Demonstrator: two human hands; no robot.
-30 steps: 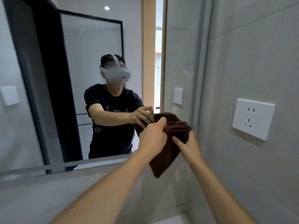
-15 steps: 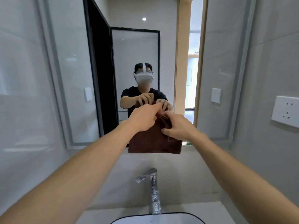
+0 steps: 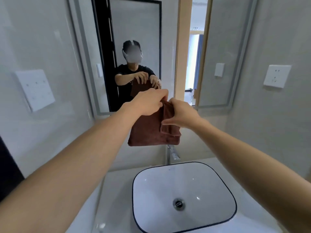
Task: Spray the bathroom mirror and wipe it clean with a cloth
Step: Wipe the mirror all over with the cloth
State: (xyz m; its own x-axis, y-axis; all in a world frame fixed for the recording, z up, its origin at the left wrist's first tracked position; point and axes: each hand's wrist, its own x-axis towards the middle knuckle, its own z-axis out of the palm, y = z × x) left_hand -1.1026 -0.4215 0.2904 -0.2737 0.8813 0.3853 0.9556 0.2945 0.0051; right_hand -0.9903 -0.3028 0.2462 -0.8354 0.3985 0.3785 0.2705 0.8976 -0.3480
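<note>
A folded brown cloth (image 3: 151, 132) hangs in the air in front of the lower edge of the bathroom mirror (image 3: 218, 39), above the tap. My left hand (image 3: 149, 103) pinches its top edge from the left. My right hand (image 3: 181, 115) grips the cloth's upper right folds, fingers curled into the fabric. The mirror fills the wall ahead and reflects a person holding the same cloth. No spray bottle is in view.
A white basin (image 3: 183, 195) with a dark rim sits on the counter below my arms, a chrome tap (image 3: 172, 153) behind it. A white socket (image 3: 276, 76) is on the right wall and a switch panel (image 3: 35, 89) on the left wall.
The view has tipped downward and pulled back, bringing the whole basin into sight. Both hands stay on the cloth, now hanging lower, below the mirror's edge, with the right hand regripping its folds.
</note>
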